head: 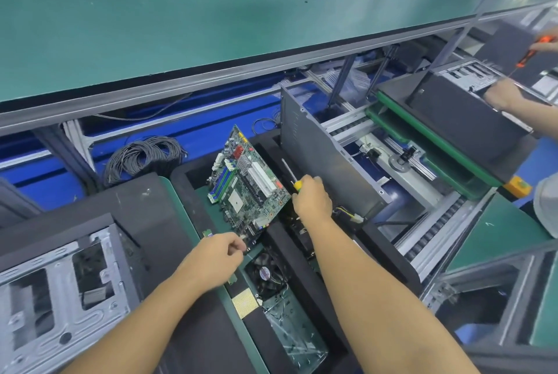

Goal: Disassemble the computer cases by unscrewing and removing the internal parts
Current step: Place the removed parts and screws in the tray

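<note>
The left hand [220, 256] pinches 1 circuit board's [247, 180] 6 o'clock corner; the right hand [311, 198], at its 3 o'clock, grips 1 screwdriver [297, 184].

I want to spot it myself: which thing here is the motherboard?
Below the long green shelf stands an upright grey case. Just left of it, the left hand holds the motherboard tilted: the one large green board, studded with white and blue slots.
</note>
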{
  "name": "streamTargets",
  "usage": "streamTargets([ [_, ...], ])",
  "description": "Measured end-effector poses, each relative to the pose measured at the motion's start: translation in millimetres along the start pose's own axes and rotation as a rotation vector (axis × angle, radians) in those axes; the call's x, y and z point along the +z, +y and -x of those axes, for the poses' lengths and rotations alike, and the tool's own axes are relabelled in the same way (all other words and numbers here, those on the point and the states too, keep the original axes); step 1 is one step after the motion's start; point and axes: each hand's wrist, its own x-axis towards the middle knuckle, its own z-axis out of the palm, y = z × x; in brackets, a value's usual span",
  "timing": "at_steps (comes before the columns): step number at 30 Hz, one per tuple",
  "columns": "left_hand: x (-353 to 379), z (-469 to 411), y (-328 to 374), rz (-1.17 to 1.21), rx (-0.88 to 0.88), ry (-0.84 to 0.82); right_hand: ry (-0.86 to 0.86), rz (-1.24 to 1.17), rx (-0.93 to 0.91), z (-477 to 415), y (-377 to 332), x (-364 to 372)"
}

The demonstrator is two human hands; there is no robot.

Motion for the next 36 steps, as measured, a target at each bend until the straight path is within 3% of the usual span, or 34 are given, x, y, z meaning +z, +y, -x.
streamTargets([
  [4,-7,6,-4,0.000,-0.040,0.021,-0.032,-0.136,0.017,18,-2,-6],
  [7,-10,13,-4,0.005,-0.031,0.014,-0.066,-0.396,0.130,34,4,-11],
  [10,-15,22,-1,0.020,-0.026,0.010,-0.093,-0.495,0.204,54,17,-21],
  [18,-18,49,10,0.064,0.015,0.029,-0.085,-0.565,0.169,118,30,-29],
  [22,-23,68,11,0.110,0.025,0.077,-0.061,-0.869,0.031,163,17,-39],
  [28,-33,111,11,0.550,0.084,0.228,-0.435,-1.275,-0.141,217,-18,-51],
  [33,-45,155,-9,0.731,0.041,0.357,-0.723,-1.387,-0.180,249,-67,-45],
  [36,-58,188,-34,0.738,0.049,0.425,-0.810,-1.332,-0.227,266,-100,-35],
])
